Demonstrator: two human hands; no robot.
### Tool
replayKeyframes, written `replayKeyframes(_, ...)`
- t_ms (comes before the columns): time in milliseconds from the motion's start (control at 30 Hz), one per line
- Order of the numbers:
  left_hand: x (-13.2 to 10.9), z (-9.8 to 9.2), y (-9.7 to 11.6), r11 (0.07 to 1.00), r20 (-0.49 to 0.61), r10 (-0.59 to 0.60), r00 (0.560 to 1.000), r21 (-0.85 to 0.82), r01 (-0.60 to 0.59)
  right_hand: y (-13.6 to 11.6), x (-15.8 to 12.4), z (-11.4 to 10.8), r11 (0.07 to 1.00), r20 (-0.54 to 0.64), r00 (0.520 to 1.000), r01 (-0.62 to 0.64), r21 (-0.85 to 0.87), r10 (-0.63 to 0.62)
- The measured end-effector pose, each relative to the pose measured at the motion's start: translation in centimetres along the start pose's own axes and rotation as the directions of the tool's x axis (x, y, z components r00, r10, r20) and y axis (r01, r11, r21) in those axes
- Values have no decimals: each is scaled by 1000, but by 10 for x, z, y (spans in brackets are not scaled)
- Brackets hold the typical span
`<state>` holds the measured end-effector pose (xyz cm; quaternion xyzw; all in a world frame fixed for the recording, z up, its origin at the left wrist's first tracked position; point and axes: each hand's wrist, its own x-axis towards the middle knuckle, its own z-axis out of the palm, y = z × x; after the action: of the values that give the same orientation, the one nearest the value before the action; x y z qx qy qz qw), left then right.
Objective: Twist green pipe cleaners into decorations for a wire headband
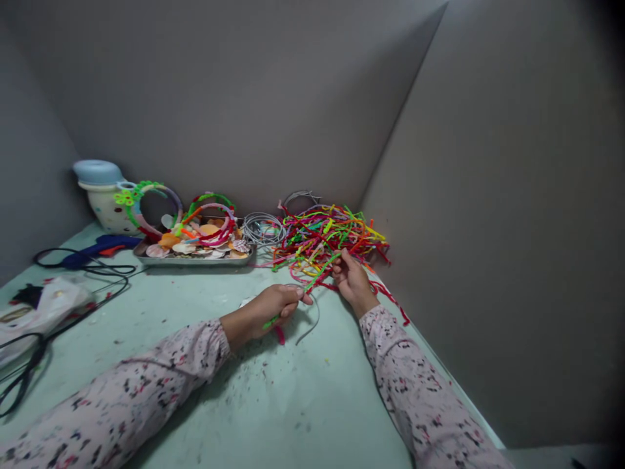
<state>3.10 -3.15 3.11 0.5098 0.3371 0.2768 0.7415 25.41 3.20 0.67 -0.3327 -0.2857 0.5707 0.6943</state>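
Observation:
My left hand (273, 306) is closed around a green pipe cleaner (312, 280) and a thin grey metal headband (312, 322) that curves down onto the pale green table (273, 404). My right hand (352, 277) pinches the far end of that green pipe cleaner at the near edge of a heap of coloured pipe cleaners (327, 238). A red piece shows just under my left hand. Both sleeves are pink with dark specks.
A metal tray (195, 259) of shells and wrapped headbands stands at the back. Bare grey headbands (261, 228) lie beside it. A blue glue gun (97, 249) with black cord, a lidded pot (105, 195) and a plastic bag (43, 309) sit left. Grey walls enclose the corner.

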Motion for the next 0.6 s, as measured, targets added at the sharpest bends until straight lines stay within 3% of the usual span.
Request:
replayKeyframes(300,0,-1,-2,1000,7,-14,1000,11,14,-5,-4,3,997,66,998,15,73,-19)
replayKeyframes(600,-1,1,-3,999,3,-44,999,27,44,-8,-9,9,1000,76,997,22,3,-22)
